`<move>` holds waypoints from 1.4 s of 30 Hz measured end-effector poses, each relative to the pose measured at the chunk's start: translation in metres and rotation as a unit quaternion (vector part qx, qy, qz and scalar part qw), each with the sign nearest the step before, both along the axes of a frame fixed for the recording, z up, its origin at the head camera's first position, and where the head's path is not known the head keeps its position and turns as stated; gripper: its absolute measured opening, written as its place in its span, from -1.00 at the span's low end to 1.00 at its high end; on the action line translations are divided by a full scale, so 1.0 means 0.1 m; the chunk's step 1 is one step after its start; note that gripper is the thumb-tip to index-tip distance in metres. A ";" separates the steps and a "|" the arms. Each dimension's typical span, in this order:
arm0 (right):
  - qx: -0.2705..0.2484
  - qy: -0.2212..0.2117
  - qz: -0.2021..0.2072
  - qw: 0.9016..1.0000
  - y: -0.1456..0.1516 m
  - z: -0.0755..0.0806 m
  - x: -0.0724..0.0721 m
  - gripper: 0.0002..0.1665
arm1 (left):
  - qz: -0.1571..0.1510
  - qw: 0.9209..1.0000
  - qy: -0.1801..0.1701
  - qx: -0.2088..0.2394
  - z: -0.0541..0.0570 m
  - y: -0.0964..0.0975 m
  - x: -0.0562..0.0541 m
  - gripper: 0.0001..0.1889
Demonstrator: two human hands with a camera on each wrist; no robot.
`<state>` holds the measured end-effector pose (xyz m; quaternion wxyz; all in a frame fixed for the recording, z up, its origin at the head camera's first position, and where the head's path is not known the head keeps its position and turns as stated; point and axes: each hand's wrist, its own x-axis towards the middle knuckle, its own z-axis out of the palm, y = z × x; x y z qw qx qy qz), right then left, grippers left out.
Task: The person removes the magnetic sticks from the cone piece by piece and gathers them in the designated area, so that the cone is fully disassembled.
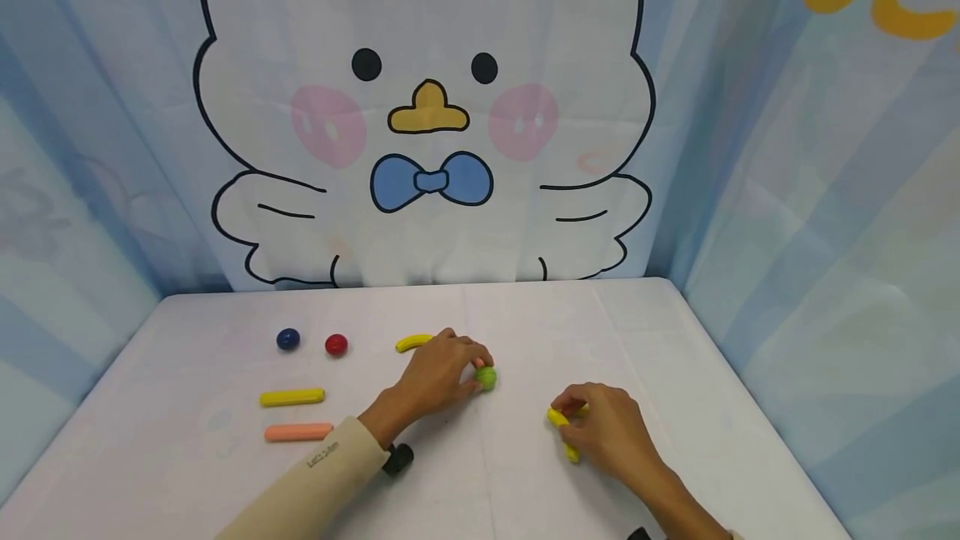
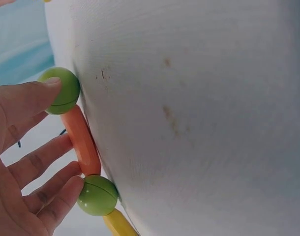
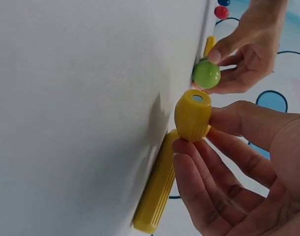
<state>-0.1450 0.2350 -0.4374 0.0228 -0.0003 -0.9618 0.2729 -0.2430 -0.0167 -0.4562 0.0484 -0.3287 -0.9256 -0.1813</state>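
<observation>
My left hand (image 1: 442, 369) holds a glossy green ball (image 1: 486, 378), thumb on its side. In the left wrist view this ball (image 2: 64, 91) meets one end of an orange rod (image 2: 82, 142). At the rod's other end sits a second green ball (image 2: 97, 195), then a yellow rod (image 2: 119, 223); the other fingertips lie along the orange rod and second ball. To the right, my right hand (image 1: 607, 427) pinches a yellow rod (image 3: 192, 118) between thumb and fingers, its grey-centred end facing the wrist camera. Another yellow rod (image 3: 155, 189), ridged, lies on the table just below the fingers.
On the white table (image 1: 645, 332), a dark blue ball (image 1: 288, 339) and a red ball (image 1: 336, 345) lie at the back left. Nearer are a straight yellow rod (image 1: 292, 397) and a salmon rod (image 1: 297, 432), partly beside the left sleeve (image 1: 322, 473). Printed curtains (image 1: 817, 190) surround the table.
</observation>
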 end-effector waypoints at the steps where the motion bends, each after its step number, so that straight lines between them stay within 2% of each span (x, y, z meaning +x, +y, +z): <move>1: -0.002 0.001 -0.001 1.000 0.02 0.00 0.02 -0.69 | -0.001 1.000 -0.001 0.000 0.00 0.00 0.00 -0.71; 16: 0.004 -0.023 -0.018 1.000 0.22 -0.04 0.23 -0.65 | -0.015 1.000 0.013 -0.001 -0.01 -0.05 0.04 -0.71; 22: 0.003 -0.021 -0.016 1.000 0.23 -0.07 0.24 -0.64 | -0.010 1.000 0.012 0.000 -0.01 -0.05 0.06 -0.67; 33: 0.005 -0.025 -0.023 0.999 0.24 -0.08 0.23 -0.68 | 0.006 1.000 -0.014 0.020 -0.04 -0.09 0.10 -0.70; 42: 0.011 -0.015 -0.020 1.000 0.28 -0.09 0.19 -0.78 | 0.014 0.999 -0.032 0.021 -0.03 -0.10 0.14 -0.70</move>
